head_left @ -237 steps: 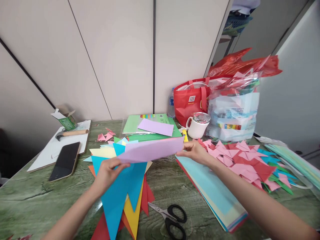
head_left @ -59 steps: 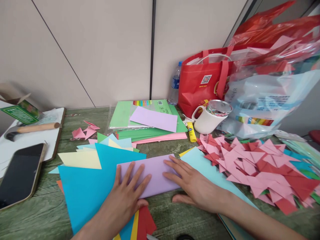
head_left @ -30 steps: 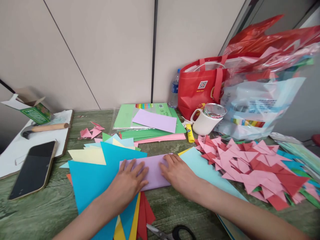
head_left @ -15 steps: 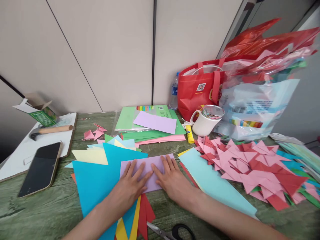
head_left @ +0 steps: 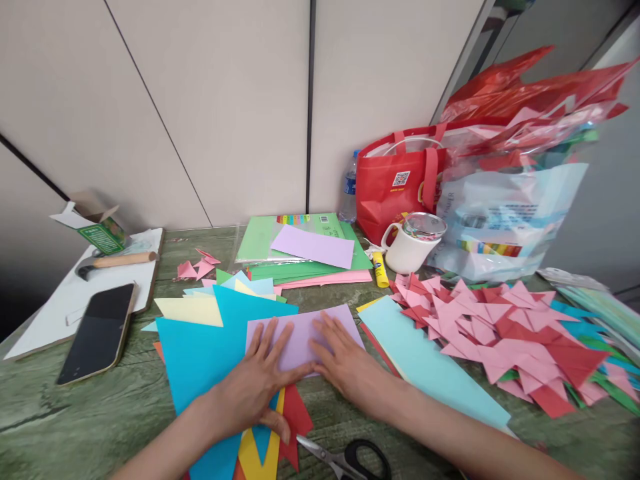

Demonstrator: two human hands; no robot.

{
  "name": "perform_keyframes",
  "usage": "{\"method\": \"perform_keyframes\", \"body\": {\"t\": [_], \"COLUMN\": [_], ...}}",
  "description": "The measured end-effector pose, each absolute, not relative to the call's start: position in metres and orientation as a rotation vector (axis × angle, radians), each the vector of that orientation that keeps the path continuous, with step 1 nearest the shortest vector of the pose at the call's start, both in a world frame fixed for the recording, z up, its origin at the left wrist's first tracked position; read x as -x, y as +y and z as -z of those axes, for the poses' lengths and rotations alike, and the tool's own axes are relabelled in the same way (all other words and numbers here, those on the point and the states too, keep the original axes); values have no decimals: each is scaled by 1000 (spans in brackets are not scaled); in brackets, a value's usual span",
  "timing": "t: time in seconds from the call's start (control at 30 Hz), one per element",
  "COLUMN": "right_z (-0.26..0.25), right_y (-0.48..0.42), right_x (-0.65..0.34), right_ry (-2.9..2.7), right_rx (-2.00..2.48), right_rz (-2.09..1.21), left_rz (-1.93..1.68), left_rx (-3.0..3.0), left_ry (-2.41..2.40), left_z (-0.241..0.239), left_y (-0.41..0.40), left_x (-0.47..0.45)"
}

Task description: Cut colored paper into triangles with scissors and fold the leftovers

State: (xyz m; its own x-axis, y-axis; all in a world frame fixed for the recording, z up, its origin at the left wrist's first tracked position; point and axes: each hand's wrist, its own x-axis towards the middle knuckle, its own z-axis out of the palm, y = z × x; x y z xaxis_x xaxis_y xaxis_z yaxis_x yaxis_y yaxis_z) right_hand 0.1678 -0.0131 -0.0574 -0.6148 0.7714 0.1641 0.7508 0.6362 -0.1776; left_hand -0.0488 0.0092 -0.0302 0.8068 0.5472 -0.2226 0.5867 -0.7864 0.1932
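Note:
A folded lilac paper strip (head_left: 327, 323) lies on a fan of big coloured paper triangles (head_left: 200, 333), blue on top. My left hand (head_left: 255, 387) lies flat on its left half, fingers spread, thumb down over the red and yellow tips. My right hand (head_left: 345, 363) presses flat on the strip's middle, fingers pointing left and up. Neither hand holds anything.
Black-handled scissors (head_left: 350, 460) lie near the front edge. A pale blue sheet stack (head_left: 430, 367) and a heap of pink and red folded triangles (head_left: 500, 327) are at right. Behind: green paper pack (head_left: 260, 240), glue stick (head_left: 379, 270), mug (head_left: 407, 250), bags (head_left: 400, 187). Phone (head_left: 97, 333) at left.
The lilac sheet was first held up by both hands, then laid down folded. Both hands have slid along it toward the middle, pressing it flat; the view has pulled back slightly.

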Motion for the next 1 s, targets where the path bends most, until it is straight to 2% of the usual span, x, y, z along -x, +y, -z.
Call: {"method": "perform_keyframes", "body": {"t": [0.1,0.33,1.0], "right_z": [55,51,53], "right_y": [-17,-16,-31], "right_x": [-171,-177,-207], "right_ry": [-2568,-2450,-2367], "right_rx": [1071,1072,1397], "right_rz": [-332,-600,-361], "left_rz": [257,285,111], "left_rx": [-2728,-2714,-2718], "left_ry": [880,790,712], "left_z": [28,21,25], "left_y": [9,13,16], "left_x": [48,52,71]}}
